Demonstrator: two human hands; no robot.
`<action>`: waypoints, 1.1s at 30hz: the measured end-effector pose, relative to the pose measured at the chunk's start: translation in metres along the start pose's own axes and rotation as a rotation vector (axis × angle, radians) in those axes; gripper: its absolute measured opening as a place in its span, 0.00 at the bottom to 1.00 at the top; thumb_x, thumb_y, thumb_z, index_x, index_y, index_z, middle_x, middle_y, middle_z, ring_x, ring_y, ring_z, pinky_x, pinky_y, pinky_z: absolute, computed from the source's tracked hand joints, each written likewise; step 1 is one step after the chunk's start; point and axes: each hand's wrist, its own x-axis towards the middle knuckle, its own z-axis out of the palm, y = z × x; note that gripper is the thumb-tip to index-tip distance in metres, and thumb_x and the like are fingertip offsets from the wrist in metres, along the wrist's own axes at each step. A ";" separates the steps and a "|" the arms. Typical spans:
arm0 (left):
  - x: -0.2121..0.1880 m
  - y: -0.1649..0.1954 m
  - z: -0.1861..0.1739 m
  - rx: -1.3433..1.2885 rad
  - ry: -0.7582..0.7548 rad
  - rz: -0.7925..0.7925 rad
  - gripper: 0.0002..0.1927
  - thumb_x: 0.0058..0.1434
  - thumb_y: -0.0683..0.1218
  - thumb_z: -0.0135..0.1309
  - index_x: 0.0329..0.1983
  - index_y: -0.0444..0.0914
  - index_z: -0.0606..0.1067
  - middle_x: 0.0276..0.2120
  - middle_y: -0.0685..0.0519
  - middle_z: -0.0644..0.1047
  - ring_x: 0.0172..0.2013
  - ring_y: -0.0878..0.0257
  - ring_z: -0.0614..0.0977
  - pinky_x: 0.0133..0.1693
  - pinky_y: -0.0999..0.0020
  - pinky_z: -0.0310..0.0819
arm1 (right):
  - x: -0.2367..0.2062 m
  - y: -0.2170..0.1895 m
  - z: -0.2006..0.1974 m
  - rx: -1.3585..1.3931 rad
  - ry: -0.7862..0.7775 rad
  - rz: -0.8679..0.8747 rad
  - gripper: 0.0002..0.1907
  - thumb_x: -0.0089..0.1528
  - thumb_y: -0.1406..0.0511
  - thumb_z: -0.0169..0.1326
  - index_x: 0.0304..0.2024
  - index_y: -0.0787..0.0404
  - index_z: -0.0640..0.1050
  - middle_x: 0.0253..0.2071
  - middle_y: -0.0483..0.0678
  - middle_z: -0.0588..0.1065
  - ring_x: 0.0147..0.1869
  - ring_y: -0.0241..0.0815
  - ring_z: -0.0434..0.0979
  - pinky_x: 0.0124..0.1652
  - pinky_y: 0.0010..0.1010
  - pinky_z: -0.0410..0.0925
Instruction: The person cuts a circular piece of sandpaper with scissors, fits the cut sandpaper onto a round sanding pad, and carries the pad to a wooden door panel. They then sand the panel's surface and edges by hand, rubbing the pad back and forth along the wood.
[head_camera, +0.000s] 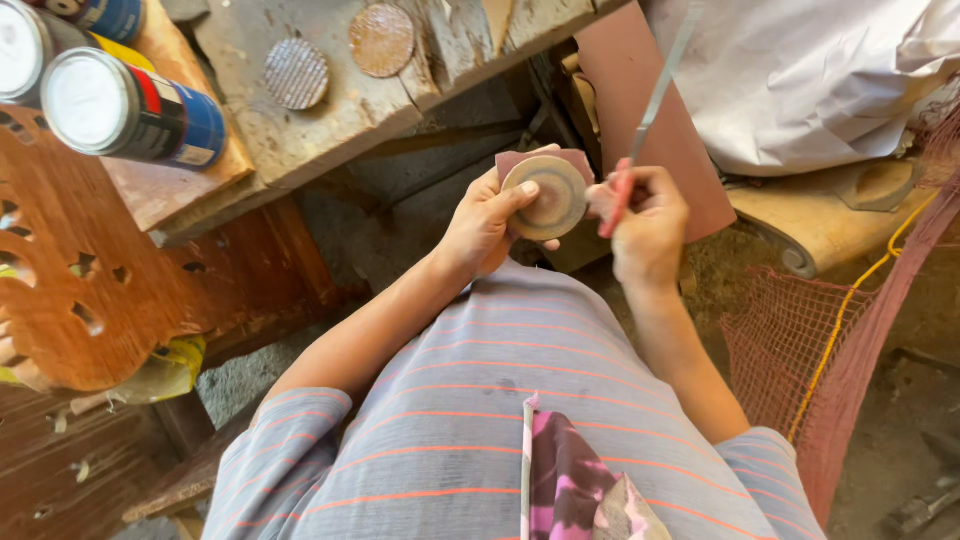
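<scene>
My left hand (484, 222) holds a round wooden disc (548, 197) with turned rings on its face, thumb pressed on its front; a reddish piece of sandpaper (573, 157) shows behind the disc's top. My right hand (648, 222) grips a long thin metal tool (652, 92) with a red handle, its blade pointing up and away. The two hands are close together just over my lap, and the tool's handle sits right beside the disc's right edge.
A rough wooden workbench (330, 120) ahead carries two round discs (297, 73) (381, 39). Tins (130, 107) lie at the upper left over a carved wooden panel (90, 290). White sacking (800, 80) is at the upper right, orange mesh netting (800, 340) to my right.
</scene>
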 end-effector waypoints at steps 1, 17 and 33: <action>-0.004 0.008 -0.002 0.012 -0.024 0.032 0.23 0.73 0.45 0.52 0.69 0.35 0.68 0.53 0.47 0.79 0.47 0.57 0.84 0.39 0.56 0.86 | -0.003 -0.010 0.005 0.087 0.012 0.000 0.11 0.62 0.73 0.65 0.41 0.64 0.74 0.39 0.43 0.75 0.41 0.35 0.80 0.39 0.28 0.77; -0.103 0.082 -0.047 0.112 -0.034 0.100 0.27 0.74 0.49 0.47 0.74 0.42 0.61 0.58 0.50 0.76 0.52 0.59 0.81 0.36 0.59 0.86 | -0.052 -0.019 0.138 -0.156 -0.044 0.035 0.15 0.59 0.77 0.67 0.42 0.65 0.74 0.36 0.45 0.75 0.34 0.30 0.75 0.34 0.21 0.69; -0.098 0.072 -0.036 -0.138 -0.100 0.169 0.29 0.79 0.56 0.36 0.78 0.39 0.56 0.67 0.46 0.69 0.60 0.50 0.77 0.49 0.45 0.83 | -0.035 -0.049 0.138 -0.376 -0.162 -0.109 0.17 0.62 0.74 0.69 0.44 0.64 0.71 0.37 0.43 0.76 0.35 0.27 0.73 0.36 0.18 0.70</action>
